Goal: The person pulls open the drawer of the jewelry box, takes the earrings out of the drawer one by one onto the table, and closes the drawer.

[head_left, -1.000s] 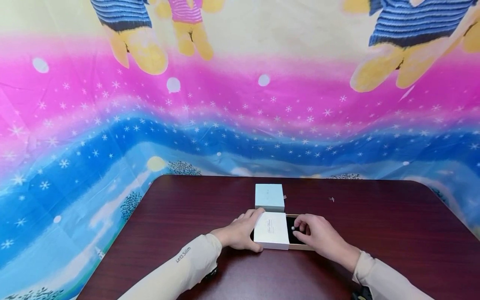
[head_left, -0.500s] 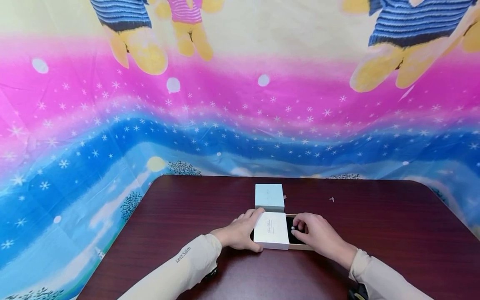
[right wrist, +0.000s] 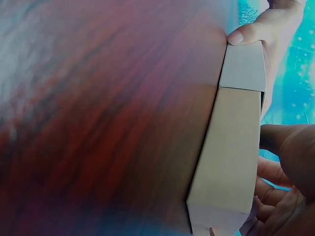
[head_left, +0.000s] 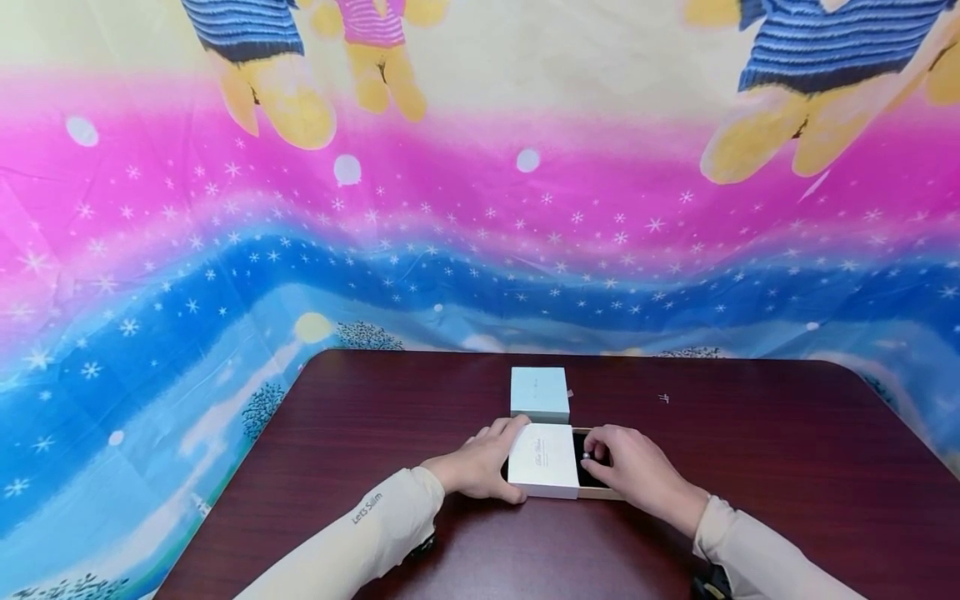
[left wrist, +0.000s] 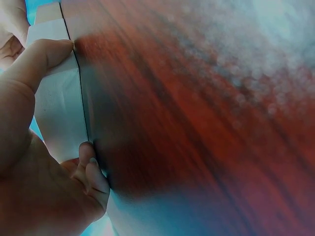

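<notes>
A white slide-out box (head_left: 543,454) with printed lettering lies on the table, its black-lined drawer (head_left: 598,493) partly pulled out to the right. My left hand (head_left: 480,462) holds the white sleeve from the left, thumb at the front side and fingers toward the back. In the left wrist view, the thumb (left wrist: 47,54) presses along the box's side wall. Over the drawer, my right hand (head_left: 637,467) pinches a small shiny bead-like piece (head_left: 586,456) between thumb and forefinger. The rest of that piece is too small or hidden to make out.
Just behind the white box stands a pale mint box (head_left: 539,392) with a small tab on its right side. Farther right lie tiny silvery pieces (head_left: 663,399). A patterned cloth (head_left: 480,208) hangs behind the dark wooden table (head_left: 390,400).
My right hand and forearm have shifted slightly to the left over the drawer, still pinching the small piece. The left hand and both boxes stay in place.
</notes>
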Demonstrator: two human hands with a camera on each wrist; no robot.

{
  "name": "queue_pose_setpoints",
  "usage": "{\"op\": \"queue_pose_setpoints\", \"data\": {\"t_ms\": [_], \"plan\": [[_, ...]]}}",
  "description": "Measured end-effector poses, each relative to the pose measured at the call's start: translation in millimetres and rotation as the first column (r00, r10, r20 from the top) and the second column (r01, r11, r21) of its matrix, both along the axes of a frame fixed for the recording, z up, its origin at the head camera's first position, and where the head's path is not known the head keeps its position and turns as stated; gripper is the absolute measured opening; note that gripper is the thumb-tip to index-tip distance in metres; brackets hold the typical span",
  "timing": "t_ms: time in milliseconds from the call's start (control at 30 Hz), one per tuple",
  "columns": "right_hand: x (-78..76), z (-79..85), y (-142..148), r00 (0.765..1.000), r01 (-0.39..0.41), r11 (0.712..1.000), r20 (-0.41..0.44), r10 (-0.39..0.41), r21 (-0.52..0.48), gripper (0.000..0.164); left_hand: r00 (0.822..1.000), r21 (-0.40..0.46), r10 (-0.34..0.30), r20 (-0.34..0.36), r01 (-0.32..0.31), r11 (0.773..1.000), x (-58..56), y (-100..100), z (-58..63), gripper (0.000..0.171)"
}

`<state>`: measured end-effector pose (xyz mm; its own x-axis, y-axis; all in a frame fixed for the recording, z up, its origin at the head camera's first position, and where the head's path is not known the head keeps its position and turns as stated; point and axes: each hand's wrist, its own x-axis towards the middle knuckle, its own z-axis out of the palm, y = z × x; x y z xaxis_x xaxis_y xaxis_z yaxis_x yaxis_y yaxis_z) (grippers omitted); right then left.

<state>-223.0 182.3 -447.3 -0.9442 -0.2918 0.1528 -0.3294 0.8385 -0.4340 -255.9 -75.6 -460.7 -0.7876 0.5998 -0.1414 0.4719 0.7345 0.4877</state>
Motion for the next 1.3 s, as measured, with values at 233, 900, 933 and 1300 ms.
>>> {"op": "queue_pose_setpoints", "data": {"t_ms": [233,900,933,1300], "plan": [[-2.0,-1.6,0.1,1.0,0.007,1.0,-0.006,-0.007,0.017,0.011,1.0,-0.006,0.001,0.003,-0.001,1.0,0.1,0.3,0.5,0.106],[-4.3,-4.0,-0.2,1.0,0.001,0.999,-0.031,0.001,0.051,0.01,1.0,-0.011,0.001,-0.001,-0.001,1.0,-0.1,0.5,1.3,0.106],[-4.3,-3.7,-0.3,0.999,0.001,0.999,-0.032,0.0,0.051,0.01,1.0,-0.011,0.002,-0.001,-0.002,1.0,0.0,0.4,1.5,0.106],[-2.3,-1.7,0.5,0.999,-0.011,0.999,-0.044,0.012,0.032,0.01,1.0,-0.004,-0.001,-0.003,0.001,1.0,1.5,1.1,3.3,0.103]]}}
